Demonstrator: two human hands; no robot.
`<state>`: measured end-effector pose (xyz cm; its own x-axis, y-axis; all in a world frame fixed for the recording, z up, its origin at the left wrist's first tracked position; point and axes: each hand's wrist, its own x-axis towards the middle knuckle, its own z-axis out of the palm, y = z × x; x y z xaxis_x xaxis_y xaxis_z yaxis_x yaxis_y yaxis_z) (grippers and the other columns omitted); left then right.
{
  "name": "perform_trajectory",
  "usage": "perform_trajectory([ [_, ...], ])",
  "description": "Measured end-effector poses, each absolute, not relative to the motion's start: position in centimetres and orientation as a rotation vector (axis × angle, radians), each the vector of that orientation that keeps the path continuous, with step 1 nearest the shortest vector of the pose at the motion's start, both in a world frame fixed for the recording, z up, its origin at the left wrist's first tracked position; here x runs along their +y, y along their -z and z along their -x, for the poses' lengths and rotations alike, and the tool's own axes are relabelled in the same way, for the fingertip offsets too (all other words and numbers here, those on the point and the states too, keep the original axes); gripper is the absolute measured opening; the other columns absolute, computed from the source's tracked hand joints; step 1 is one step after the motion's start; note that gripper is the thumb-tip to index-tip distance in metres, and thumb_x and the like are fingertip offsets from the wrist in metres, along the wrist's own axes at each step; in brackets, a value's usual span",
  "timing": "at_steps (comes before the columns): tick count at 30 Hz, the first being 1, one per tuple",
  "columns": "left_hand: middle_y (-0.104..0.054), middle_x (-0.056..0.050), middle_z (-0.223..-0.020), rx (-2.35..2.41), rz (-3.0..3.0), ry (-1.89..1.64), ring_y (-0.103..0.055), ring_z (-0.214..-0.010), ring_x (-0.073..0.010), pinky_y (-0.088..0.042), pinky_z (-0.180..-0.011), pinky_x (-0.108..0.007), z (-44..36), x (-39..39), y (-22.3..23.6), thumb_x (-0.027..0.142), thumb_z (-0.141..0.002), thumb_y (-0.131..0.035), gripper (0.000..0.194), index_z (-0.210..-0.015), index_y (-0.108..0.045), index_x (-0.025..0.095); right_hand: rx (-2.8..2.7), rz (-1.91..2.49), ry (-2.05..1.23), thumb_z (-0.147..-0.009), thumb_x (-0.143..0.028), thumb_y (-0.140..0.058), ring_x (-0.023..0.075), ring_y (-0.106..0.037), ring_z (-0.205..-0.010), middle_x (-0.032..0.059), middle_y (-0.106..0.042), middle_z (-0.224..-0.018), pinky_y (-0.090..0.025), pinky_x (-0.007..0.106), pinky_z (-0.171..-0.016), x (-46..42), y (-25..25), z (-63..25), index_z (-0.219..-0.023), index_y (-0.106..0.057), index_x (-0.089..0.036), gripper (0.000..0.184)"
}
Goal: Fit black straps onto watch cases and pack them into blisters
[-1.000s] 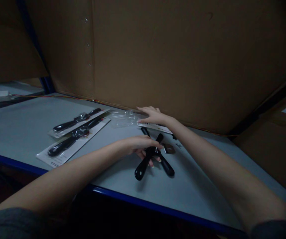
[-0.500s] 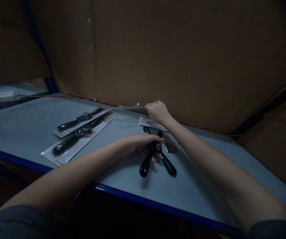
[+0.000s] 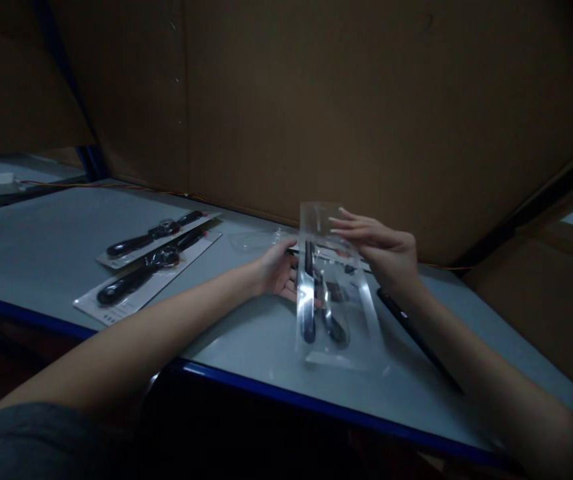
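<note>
A clear plastic blister pack (image 3: 339,293) stands tilted over a pair of black-handled tools (image 3: 309,313), which show through it. My right hand (image 3: 379,247) holds its upper right side with the fingertips. My left hand (image 3: 279,272) reaches behind the pack's left edge, and a fingertip shows through the plastic beside the tools. A long black handle (image 3: 409,330) lies beside my right forearm. A white printed card (image 3: 331,253) lies partly hidden behind the pack. Whether the tools are inside the pack or under it, I cannot tell.
Two black-handled tools sealed on white cards (image 3: 149,260) lie at the left of the grey table (image 3: 51,247). A second clear blister (image 3: 251,241) lies near the cardboard wall (image 3: 366,113). A blue edge (image 3: 266,393) runs along the table's front.
My right hand has come forward from the back of the table with the clear blister pack, now over the tools. A black handle now shows on the right.
</note>
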<state>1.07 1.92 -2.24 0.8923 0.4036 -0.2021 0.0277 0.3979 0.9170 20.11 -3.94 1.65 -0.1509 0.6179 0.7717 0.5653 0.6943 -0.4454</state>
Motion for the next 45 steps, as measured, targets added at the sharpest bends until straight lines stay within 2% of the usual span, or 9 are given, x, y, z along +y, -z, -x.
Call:
perform_trajectory([
  [4,-0.067,-0.013,-0.087,0.441,-1.013,-0.223,-0.065,-0.080,-0.0287,-0.047,-0.073,-0.044,-0.9,0.9,1.1,0.077,-0.062,-0.044,0.077,-0.102,-0.055,0.012,-1.850,0.937,-0.013,-0.080,-0.017,-0.058,0.0212,-0.054,-0.114,-0.0015,-0.069,-0.104,-0.040,0.045,-0.098,-5.7,0.7,-21.0,-0.093,-0.071,-0.033,0.024],
  [9,-0.067,-0.009,-0.089,0.408,-1.195,-0.330,-0.066,-0.070,-0.0187,-0.048,-0.071,-0.035,-0.9,-0.4,0.7,0.035,-0.069,-0.068,0.039,-0.100,-0.060,0.013,-1.877,0.933,-0.084,-0.082,-0.014,-0.054,0.0203,-0.051,-0.117,-0.0024,-0.066,-0.111,-0.038,0.046,-0.101,-5.2,2.6,-21.3,-0.099,-0.069,-0.034,0.030],
  [14,-0.066,-0.012,-0.094,0.370,-1.189,-0.384,-0.068,-0.074,-0.0208,-0.048,-0.072,-0.033,-1.2,-0.8,1.0,0.023,-0.071,-0.068,0.032,-0.099,-0.061,0.009,-1.881,1.014,-0.248,-0.084,-0.015,-0.049,0.0187,-0.043,-0.125,-0.0025,-0.056,-0.127,-0.030,0.044,-0.107,-5.4,2.4,-20.6,-0.112,-0.063,-0.034,0.036],
  [18,-0.066,-0.011,-0.095,0.409,-1.106,-0.525,-0.067,-0.076,-0.0193,-0.049,-0.074,-0.035,-1.4,-1.0,0.8,0.018,-0.072,-0.067,0.028,-0.098,-0.062,0.009,-1.581,1.125,-0.517,-0.081,-0.024,-0.054,0.0207,-0.047,-0.120,0.0001,-0.051,-0.131,-0.039,0.043,-0.100,-5.9,2.1,-20.3,-0.121,-0.053,-0.036,0.042],
  [23,-0.066,-0.006,-0.085,0.472,-1.026,-0.750,-0.063,-0.072,-0.0146,-0.048,-0.075,-0.038,-1.6,-1.1,0.7,0.015,-0.067,-0.072,0.022,-0.086,-0.062,0.011,-1.355,1.314,-1.133,-0.076,-0.044,-0.059,0.0228,-0.063,-0.090,0.0070,-0.062,-0.107,-0.052,0.040,-0.075,-7.2,1.0,-19.6,-0.110,-0.055,-0.026,0.039],
  [27,-0.066,-0.005,-0.087,0.453,-1.005,-0.857,-0.062,-0.077,-0.0131,-0.044,-0.081,-0.033,-1.7,-1.4,0.5,0.015,-0.065,-0.073,0.022,-0.084,-0.062,0.011,-1.476,1.305,-1.361,-0.063,-0.034,-0.073,0.0184,-0.064,-0.072,0.0011,-0.065,-0.077,-0.049,0.036,-0.072,-8.4,0.3,-18.1,-0.095,-0.055,-0.022,0.039],
  [33,-0.064,-0.004,-0.091,0.450,-1.058,-0.873,-0.059,-0.083,-0.0122,-0.040,-0.082,-0.029,-1.7,-1.8,-0.3,0.021,-0.067,-0.073,0.025,-0.089,-0.062,0.013,-1.491,1.302,-0.910,-0.053,-0.026,-0.078,0.0142,-0.058,-0.062,-0.0036,-0.058,-0.067,-0.044,0.030,-0.061,-8.4,0.5,-17.6,-0.071,-0.051,-0.021,0.034],
  [37,-0.063,-0.005,-0.092,0.450,-1.053,-0.815,-0.056,-0.086,-0.0152,-0.042,-0.083,-0.034,-1.9,-2.1,-0.3,0.031,-0.071,-0.069,0.022,-0.085,-0.062,0.016,-1.593,1.359,-0.539,-0.064,-0.029,-0.070,0.0149,-0.056,-0.063,-0.0009,-0.058,-0.071,-0.041,0.028,-0.054,-8.5,0.4,-18.0,-0.073,-0.052,-0.020,0.022],
  [45,-0.064,-0.008,-0.091,0.293,-0.845,-0.767,-0.060,-0.084,-0.0170,-0.043,-0.089,-0.036,-2.0,-2.9,-0.9,0.031,-0.075,-0.057,0.020,-0.082,-0.062,0.013,-1.893,1.684,0.643,-0.075,-0.018,-0.054,0.0202,-0.056,-0.075,0.0042,-0.060,-0.077,-0.037,0.030,-0.059,-9.5,-0.7,-17.5,-0.076,-0.058,-0.019,0.005],
])
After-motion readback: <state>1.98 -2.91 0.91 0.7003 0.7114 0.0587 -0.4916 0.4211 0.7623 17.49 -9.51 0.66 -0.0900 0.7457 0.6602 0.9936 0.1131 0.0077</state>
